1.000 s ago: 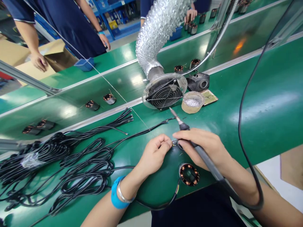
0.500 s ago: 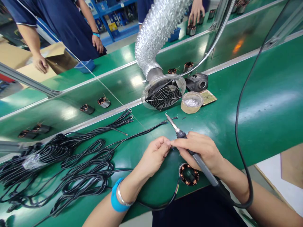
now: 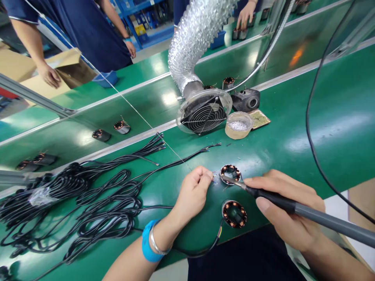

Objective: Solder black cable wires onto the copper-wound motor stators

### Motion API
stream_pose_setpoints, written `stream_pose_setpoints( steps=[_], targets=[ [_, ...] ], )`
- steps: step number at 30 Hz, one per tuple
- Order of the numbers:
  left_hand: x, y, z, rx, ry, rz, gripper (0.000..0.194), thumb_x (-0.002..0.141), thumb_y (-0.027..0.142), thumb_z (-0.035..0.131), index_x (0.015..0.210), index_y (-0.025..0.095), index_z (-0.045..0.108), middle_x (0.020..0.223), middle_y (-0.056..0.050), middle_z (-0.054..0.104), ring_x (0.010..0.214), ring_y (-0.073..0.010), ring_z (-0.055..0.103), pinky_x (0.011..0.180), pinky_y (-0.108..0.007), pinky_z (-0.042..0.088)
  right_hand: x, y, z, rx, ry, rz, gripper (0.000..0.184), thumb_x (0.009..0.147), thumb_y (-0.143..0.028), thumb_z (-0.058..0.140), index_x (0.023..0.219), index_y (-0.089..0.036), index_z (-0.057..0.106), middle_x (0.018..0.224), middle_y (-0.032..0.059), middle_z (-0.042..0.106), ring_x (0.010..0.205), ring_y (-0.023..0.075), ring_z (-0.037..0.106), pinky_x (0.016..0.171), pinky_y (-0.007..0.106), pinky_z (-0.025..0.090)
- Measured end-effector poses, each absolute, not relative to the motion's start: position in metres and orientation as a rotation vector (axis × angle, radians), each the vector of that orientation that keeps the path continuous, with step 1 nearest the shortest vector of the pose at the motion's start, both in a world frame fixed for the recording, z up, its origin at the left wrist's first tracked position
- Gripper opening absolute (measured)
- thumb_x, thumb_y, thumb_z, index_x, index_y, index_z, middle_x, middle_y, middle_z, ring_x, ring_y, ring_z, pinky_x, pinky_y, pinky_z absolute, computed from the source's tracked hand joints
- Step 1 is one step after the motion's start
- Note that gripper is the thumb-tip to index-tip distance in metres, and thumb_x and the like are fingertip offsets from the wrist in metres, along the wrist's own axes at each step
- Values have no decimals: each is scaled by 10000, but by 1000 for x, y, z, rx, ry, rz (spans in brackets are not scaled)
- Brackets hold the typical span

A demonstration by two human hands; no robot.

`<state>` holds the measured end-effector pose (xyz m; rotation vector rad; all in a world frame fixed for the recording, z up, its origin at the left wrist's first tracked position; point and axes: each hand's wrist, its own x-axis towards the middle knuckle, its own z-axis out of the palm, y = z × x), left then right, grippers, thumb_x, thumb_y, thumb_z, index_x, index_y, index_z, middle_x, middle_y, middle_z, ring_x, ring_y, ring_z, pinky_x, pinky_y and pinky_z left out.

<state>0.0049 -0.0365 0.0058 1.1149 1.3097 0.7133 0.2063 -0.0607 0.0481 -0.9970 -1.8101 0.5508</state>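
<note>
My left hand [image 3: 195, 191] is closed in a pinch on thin wires. Their fine ends [image 3: 216, 177] poke out of the fingertips towards a copper-wound motor stator [image 3: 230, 168]. A thin pale strand [image 3: 172, 151], which looks like solder wire, runs down from the upper left to this hand. In my right hand [image 3: 288, 203] is a soldering iron [image 3: 274, 200] with a grey handle. Its metal tip lies over the near rim of that stator; I cannot tell whether they touch. A second stator [image 3: 234, 214], with a black cable [image 3: 202, 255] leading to it, sits closer to me.
Coiled black cables [image 3: 108, 218] cover the left of the green bench [image 3: 293, 156]. Ahead stand a fume-extractor fan [image 3: 204, 115] with a silver duct [image 3: 190, 43], a round tub [image 3: 238, 125] and an iron holder [image 3: 246, 100]. Co-workers' hands [image 3: 49, 75] show beyond.
My right hand has moved right and swung the iron's tip down from pointing away to over the upper stator, which now shows. My left hand keeps its pinch almost in place.
</note>
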Motion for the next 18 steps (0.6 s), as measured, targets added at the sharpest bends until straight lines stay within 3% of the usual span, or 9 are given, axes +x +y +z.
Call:
stream_pose_setpoints(
  steps=[18],
  targets=[
    [5,-36,9,1272,1346,708,343,924,440,458,738,153,440,637,28,370,603,-91,324,570,-227,278,200,-60,47,-976,-1842,527,201,814,-82,540,962,-121,670,705,43,616,590,91,528,510,219,449]
  ],
)
